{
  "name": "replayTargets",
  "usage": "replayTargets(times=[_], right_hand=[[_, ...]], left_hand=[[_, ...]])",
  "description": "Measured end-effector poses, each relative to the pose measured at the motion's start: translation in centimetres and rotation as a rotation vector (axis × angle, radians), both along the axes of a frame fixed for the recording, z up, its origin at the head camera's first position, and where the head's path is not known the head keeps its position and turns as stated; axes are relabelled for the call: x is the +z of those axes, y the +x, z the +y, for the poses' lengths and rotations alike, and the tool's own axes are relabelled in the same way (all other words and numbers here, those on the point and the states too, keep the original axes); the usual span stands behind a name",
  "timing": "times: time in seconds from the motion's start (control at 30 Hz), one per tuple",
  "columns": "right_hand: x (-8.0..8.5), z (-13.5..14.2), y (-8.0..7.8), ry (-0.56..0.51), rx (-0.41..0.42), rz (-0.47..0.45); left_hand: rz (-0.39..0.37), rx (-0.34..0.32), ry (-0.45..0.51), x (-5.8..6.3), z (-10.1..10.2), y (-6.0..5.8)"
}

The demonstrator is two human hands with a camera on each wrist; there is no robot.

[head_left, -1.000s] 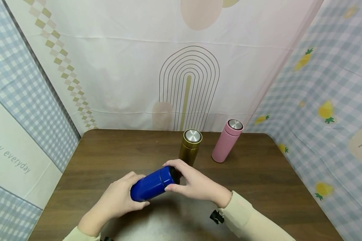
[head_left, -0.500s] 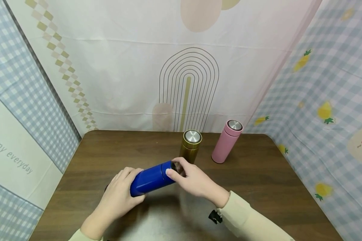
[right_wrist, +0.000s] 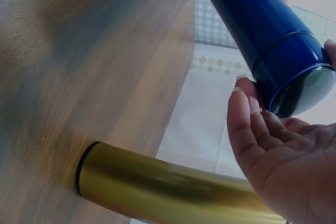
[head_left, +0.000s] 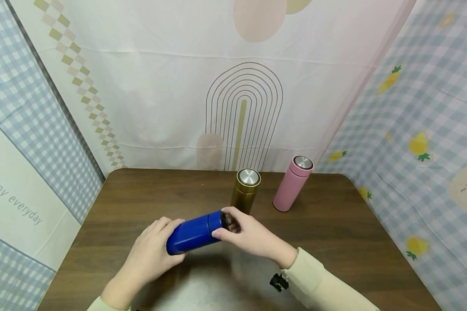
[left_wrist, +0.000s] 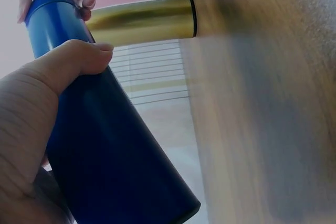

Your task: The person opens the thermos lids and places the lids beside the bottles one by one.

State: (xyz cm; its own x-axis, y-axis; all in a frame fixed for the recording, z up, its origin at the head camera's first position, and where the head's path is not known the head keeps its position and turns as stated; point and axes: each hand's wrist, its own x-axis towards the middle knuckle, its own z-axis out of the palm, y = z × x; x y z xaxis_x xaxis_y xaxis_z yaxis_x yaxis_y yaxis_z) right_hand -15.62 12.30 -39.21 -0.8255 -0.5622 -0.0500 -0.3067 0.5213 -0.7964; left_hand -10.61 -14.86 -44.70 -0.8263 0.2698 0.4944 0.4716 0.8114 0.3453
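A blue thermos flask [head_left: 192, 234] is held above the table, lying nearly sideways with its lid end [head_left: 215, 220] to the right and slightly higher. My left hand [head_left: 151, 248] grips its body near the base, the thumb across the flask in the left wrist view. My right hand [head_left: 253, 233] has the lid between thumb and curled fingers, with the palm facing the lid's shiny top [right_wrist: 304, 93]. Just behind the right hand stands a gold thermos flask [head_left: 244, 194], upright, its lower part partly hidden by that hand. A pink thermos flask [head_left: 292, 185] stands upright farther right.
The brown wooden table [head_left: 159, 190] ends against a white patterned cloth [head_left: 159, 108] at the back. Checked blue cloths hang at the left and right sides. A small black clip-like piece [head_left: 279, 282] shows at the right sleeve.
The blue flask has tilted closer to level and shifted slightly left. My right thumb and fingers have changed position around the lid. The gold and pink flasks stay put.
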Motion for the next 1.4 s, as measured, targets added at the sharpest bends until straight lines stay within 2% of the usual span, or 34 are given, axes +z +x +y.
replayTargets(times=[0.1,0.2,0.3,0.4,0.6,0.7,0.83,1.17,1.27,1.4], right_hand=[[-0.02,0.14,0.0,-0.052,0.083,0.026],[-0.11,0.2,-0.04,-0.09,0.176,0.063],[-0.17,0.24,-0.02,-0.09,0.216,0.085],[-0.21,0.17,0.0,-0.063,0.173,0.107],[-0.03,-0.24,0.12,0.022,-0.019,0.077],[-0.07,-0.3,0.18,0.097,-0.055,0.066],[-0.25,-0.25,0.17,0.136,-0.052,0.049],[-0.44,-0.07,0.12,0.074,-0.027,0.002],[-0.52,0.01,0.03,0.041,0.014,0.003],[-0.48,0.21,-0.09,-0.009,0.117,0.039]], left_hand=[[-0.017,-0.008,0.0,0.1,-0.17,-0.02],[-0.079,-0.009,0.01,0.08,-0.3,0.08],[-0.135,-0.005,0.024,-0.05,-0.34,0.19],[-0.144,-0.006,0.036,-0.2,-0.37,0.17],[-0.085,-0.013,0.03,-0.36,-0.39,-0.02],[-0.075,-0.012,0.025,-0.38,-0.36,0.01],[-0.079,-0.016,0.031,-0.39,-0.28,0.09],[-0.057,-0.017,0.031,-0.41,-0.32,0.05],[-0.047,-0.019,0.034,-0.48,-0.37,0.01],[-0.053,-0.021,0.034,-0.52,-0.45,0.01]])
